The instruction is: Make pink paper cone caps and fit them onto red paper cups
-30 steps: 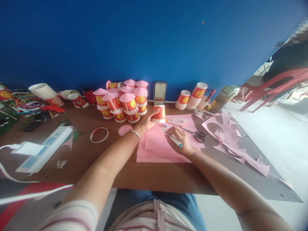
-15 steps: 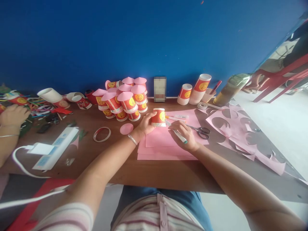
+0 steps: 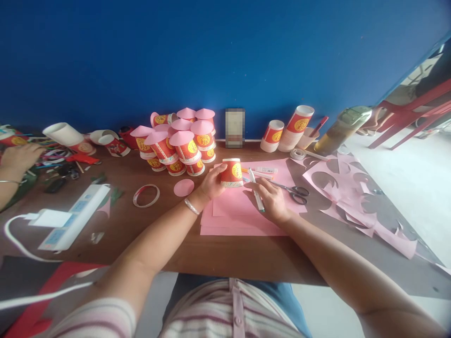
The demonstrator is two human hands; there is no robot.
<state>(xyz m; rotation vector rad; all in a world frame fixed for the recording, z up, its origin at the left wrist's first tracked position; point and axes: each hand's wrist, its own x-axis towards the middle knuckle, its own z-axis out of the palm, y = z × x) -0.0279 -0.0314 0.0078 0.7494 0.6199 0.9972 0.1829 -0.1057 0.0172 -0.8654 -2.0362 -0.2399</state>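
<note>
My left hand [image 3: 213, 183] is closed on a red paper cup [image 3: 231, 172] with a yellow emblem and a patterned pale band along its lower edge. Just to the right, my right hand [image 3: 270, 197] grips a white marker [image 3: 256, 191], tilted, its upper tip near the cup but apart from it. Both hands are over stacked pink paper sheets [image 3: 243, 225]. Scissors [image 3: 298, 193] with dark handles lie beside my right hand, and more pens rest on the paper behind it. A pink paper disc [image 3: 183, 188] is left of my left wrist.
Red cups with pink cone tops [image 3: 183, 145] are stacked at the back left. A power strip [image 3: 75, 218] and tape ring [image 3: 146, 196] lie left. Cut pink scraps [image 3: 341, 188] and a bottle [image 3: 341, 129] are right. Another person's hand [image 3: 23, 157] is at far left.
The marker in my right hand has turned more upright. My left hand still holds the cup in nearly the same place. The view has shifted slightly.
</note>
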